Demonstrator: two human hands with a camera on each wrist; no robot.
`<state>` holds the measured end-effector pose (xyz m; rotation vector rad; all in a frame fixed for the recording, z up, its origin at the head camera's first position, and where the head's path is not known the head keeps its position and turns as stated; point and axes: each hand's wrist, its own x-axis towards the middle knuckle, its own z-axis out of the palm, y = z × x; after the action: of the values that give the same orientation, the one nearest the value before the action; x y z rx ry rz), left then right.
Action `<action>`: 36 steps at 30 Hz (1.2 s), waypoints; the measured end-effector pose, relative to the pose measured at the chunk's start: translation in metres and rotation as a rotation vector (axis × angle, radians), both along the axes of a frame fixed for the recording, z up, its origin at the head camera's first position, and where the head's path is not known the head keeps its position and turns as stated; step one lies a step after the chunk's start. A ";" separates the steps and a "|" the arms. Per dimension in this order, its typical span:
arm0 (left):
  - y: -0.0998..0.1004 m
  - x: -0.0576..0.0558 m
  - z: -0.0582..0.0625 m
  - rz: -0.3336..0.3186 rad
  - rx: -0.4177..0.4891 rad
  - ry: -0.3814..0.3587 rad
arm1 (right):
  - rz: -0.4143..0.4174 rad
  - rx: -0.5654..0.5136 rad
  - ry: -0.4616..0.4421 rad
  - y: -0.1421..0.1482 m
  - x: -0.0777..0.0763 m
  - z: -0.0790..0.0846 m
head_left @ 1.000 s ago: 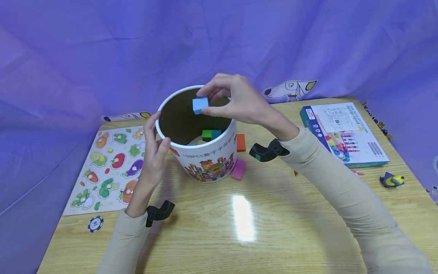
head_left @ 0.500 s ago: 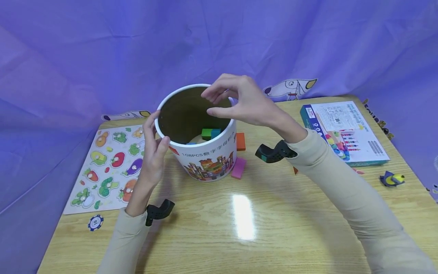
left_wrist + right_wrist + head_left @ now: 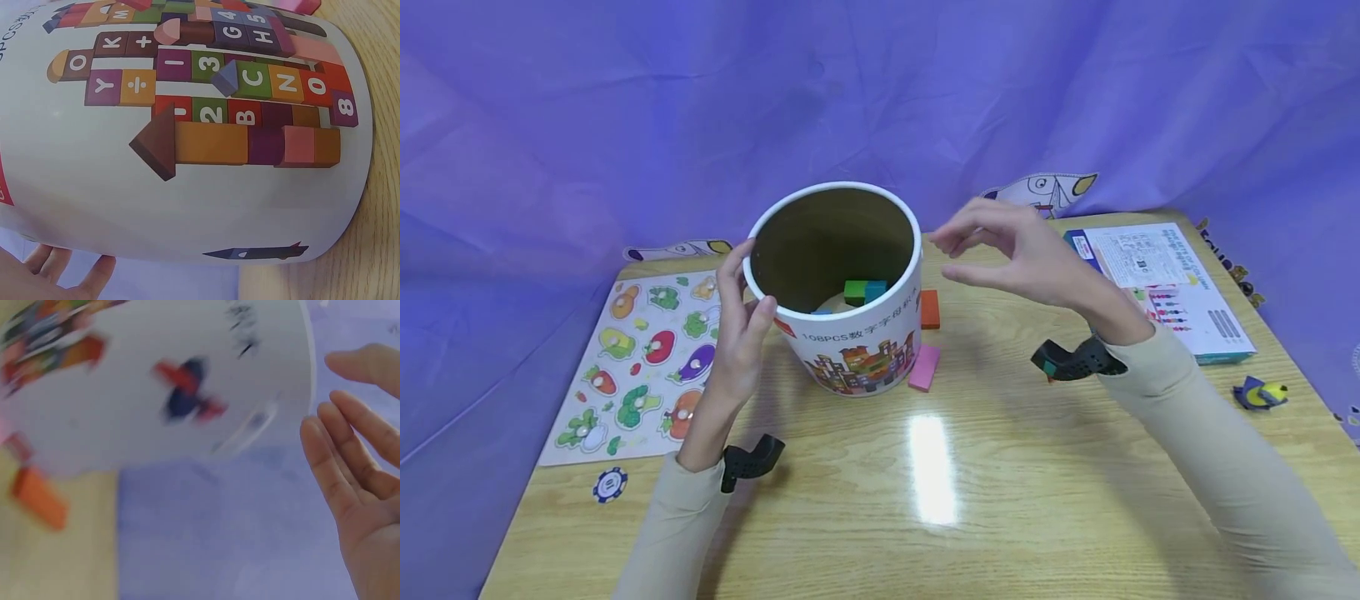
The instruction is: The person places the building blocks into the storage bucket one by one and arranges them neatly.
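Observation:
A white printed bucket [image 3: 865, 354] stands upright on the table, its mouth tipped toward my view. Inside lie a green block [image 3: 855, 292], a teal block [image 3: 876, 290] and part of a blue one. My left hand [image 3: 737, 342] grips the rim at the left, thumb outside and fingers around the edge. To the right of the rim hovers my right hand [image 3: 1015, 254], fingers apart from the thumb with nothing between them. Beside the bucket lie an orange-red block [image 3: 929, 309] and a pink block [image 3: 924, 368]. In the right wrist view the right hand [image 3: 369, 456] is near the blurred bucket.
A vegetable puzzle board [image 3: 625, 375] lies at the left, with a poker chip [image 3: 610, 484] in front of it. A toy box [image 3: 1180, 283] is at the back right, near a small yellow and dark blue toy [image 3: 1259, 393]. A purple cloth [image 3: 880, 92] hangs behind.
The right hand let go of a light blue block over the bucket's mouth, then moved right, away from the rim. The left hand stayed on the rim.

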<state>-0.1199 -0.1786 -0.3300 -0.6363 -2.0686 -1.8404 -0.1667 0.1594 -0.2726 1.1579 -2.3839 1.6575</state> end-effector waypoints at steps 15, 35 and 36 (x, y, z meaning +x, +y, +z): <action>0.001 0.000 0.000 0.007 0.000 -0.022 | -0.244 0.210 -0.075 0.106 0.048 -0.113; 0.002 0.001 0.003 0.014 0.004 -0.022 | -0.277 0.294 -0.234 0.107 0.064 -0.141; 0.002 0.001 0.003 0.016 0.004 -0.022 | -0.280 0.297 -0.251 0.106 0.065 -0.141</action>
<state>-0.1184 -0.1770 -0.3269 -0.5997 -2.0775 -1.8507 -0.1021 0.2653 -0.4140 0.6224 -2.8621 1.4715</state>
